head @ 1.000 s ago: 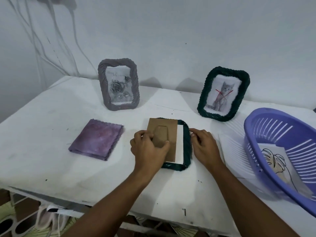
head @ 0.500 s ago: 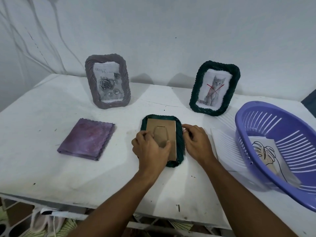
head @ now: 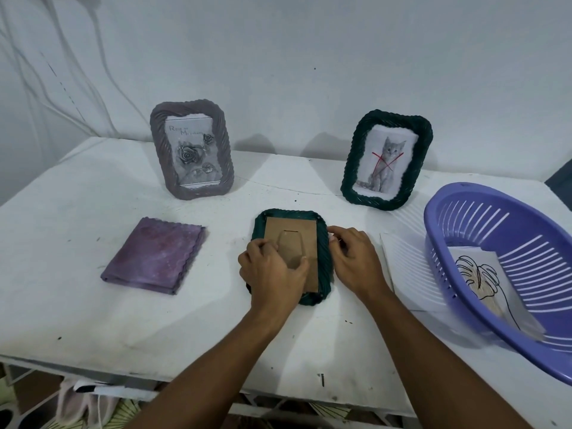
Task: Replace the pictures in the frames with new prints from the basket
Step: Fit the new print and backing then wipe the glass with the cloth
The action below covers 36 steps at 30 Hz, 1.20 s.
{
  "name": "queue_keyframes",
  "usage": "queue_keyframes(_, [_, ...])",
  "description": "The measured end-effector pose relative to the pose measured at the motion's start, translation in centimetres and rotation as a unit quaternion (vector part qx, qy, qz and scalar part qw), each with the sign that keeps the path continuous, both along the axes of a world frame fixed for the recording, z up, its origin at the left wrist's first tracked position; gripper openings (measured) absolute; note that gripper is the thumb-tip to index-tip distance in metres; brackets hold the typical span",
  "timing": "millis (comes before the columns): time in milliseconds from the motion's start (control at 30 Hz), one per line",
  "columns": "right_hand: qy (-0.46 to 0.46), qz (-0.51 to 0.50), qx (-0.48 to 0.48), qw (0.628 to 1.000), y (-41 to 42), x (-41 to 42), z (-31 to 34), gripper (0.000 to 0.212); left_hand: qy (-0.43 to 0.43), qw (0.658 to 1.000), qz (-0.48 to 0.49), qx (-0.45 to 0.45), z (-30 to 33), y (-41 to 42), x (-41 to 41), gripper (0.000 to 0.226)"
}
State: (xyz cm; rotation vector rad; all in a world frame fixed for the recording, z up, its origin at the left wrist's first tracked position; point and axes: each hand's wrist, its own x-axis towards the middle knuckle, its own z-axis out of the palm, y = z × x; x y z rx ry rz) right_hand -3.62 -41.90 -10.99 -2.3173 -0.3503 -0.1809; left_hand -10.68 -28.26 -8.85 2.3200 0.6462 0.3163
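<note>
A dark green frame (head: pixel 323 258) lies face down in the middle of the white table (head: pixel 77 305). Its brown cardboard backing (head: pixel 292 229) sits inside the rim. My left hand (head: pixel 272 274) lies on the backing, with fingers and thumb curled around the fold-out stand (head: pixel 289 249). My right hand (head: pixel 353 261) holds the frame's right rim with curled fingertips. A purple basket (head: pixel 458 212) at the right holds a leaf-drawing print (head: pixel 481 274). A grey frame with a rose picture (head: pixel 192 153) and a green frame with a crossed-out cat picture (head: pixel 387 162) stand at the back.
A folded purple cloth (head: pixel 154 255) lies left of the face-down frame. A white sheet (head: pixel 402 267) lies between the frame and the basket. The wall rises right behind the standing frames. The table's front edge runs below my forearms.
The backing was offset to the left with a white print showing at its right; now it sits squarely in the rim and the print is covered. My right hand stays at the right rim.
</note>
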Motion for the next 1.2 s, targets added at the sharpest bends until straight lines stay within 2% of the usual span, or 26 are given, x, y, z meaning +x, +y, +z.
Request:
queue_keyframes(367, [0.003, -0.001, -0.016, 1.0, 0.0, 0.2, -0.4, 0.029, 0.023, 0.999, -0.01, 0.021, 0.1, 0.0, 0.2, 0.058])
queue_keyframes(467, [0.018, -0.017, 0.009, 1.0, 0.2, 0.3, 0.0, 0.029, 0.026, 0.999, -0.028, 0.032, 0.7, 0.4, 0.1, 0.059])
queue_keyframes(533, [0.029, -0.023, 0.025, 0.999, 0.6, 0.6, 0.6, 0.03, 0.006, 0.999, -0.047, 0.025, 1.4, 1.6, 0.4, 0.051])
queue_keyframes(667, [0.061, -0.018, -0.043, 0.997, 1.9, 2.1, 2.0, 0.041, -0.011, 0.995, -0.093, 0.033, 2.0, 6.1, 2.6, 0.035])
queue_keyframes(800, [0.115, 0.004, -0.15, 0.982, 2.8, 3.3, 2.8, 0.057, 0.069, 0.982, -0.16, 0.076, 1.6, 8.8, 5.0, 0.05])
queue_keyframes(1033, [0.116, 0.017, -0.194, 0.974, 3.3, 3.6, 3.5, 0.056, 0.147, 0.957, -0.229, 0.099, 1.9, 9.6, 6.9, 0.068])
queue_keyframes(1200, [0.133, 0.022, -0.2, 0.971, 3.6, 4.0, 3.7, 0.056, 0.161, 0.95, -0.249, 0.098, 2.2, 9.9, 7.8, 0.067])
